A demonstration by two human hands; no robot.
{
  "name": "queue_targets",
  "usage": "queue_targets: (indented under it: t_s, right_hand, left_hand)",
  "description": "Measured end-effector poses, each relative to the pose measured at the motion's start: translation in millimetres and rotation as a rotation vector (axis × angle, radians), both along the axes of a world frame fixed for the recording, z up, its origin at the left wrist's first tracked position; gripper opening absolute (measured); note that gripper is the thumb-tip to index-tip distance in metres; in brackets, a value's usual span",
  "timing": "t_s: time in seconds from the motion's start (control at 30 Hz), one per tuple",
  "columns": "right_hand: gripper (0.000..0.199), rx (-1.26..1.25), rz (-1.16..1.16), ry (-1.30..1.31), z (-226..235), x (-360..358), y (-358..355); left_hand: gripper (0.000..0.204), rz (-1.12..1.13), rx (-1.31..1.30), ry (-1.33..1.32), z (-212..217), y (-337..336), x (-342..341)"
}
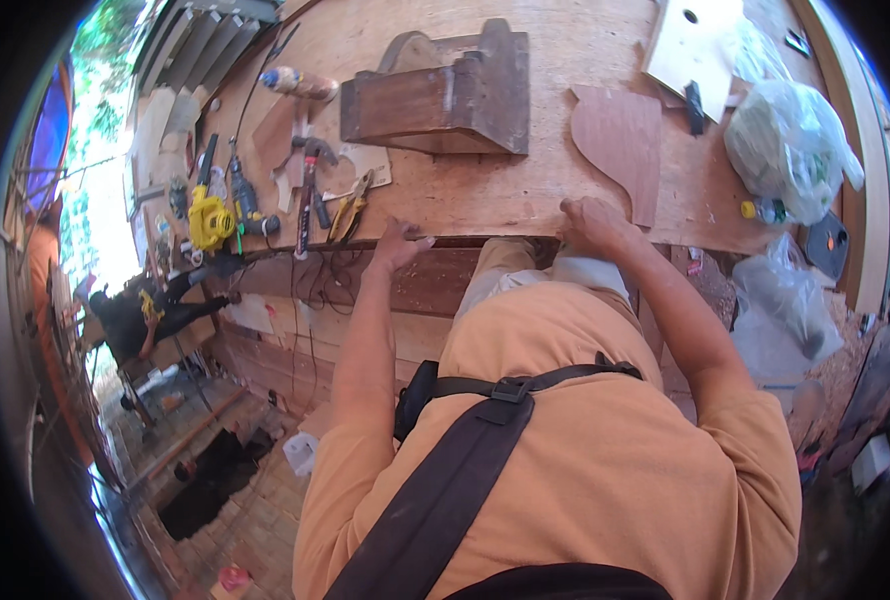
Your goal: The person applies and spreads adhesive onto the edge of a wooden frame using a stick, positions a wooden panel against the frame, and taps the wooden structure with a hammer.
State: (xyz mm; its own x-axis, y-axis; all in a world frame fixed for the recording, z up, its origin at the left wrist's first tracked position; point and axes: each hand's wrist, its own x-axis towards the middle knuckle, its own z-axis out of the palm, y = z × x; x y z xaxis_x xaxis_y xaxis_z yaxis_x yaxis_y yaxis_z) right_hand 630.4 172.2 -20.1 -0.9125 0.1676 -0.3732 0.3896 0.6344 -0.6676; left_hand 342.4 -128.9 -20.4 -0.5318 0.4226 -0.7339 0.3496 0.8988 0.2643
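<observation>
My left hand rests on the front edge of a plywood workbench, fingers curled over the rim with nothing in it. My right hand presses flat on the same edge, beside a curved brown wooden cutout that lies just past its fingers. A dark carved wooden block stands on the bench beyond both hands. A hammer and yellow-handled pliers lie to the left of my left hand.
A yellow power tool and a drill lie at the bench's left end. Clear plastic bags and a pale board sit at the right. Another person works lower left, over a brick floor.
</observation>
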Motion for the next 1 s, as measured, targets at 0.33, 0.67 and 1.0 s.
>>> queue_targets:
  t_s: [0.33, 0.67, 1.0]
  right_hand:
    - [0.030, -0.005, -0.015, 0.195, -15.3, 12.8, 1.7]
    - [0.036, -0.021, 0.012, 0.027, -6.6, 7.3, 8.5]
    - [0.039, 0.000, 0.070, 0.011, -7.4, 4.0, 11.5]
  left_hand:
    - [0.069, 0.082, 0.069, 0.049, -1.3, -0.8, 8.3]
    - [0.068, 0.073, 0.041, 0.037, -9.4, 0.4, 6.5]
    - [0.067, 0.091, 0.013, 0.039, -6.0, 7.8, 8.4]
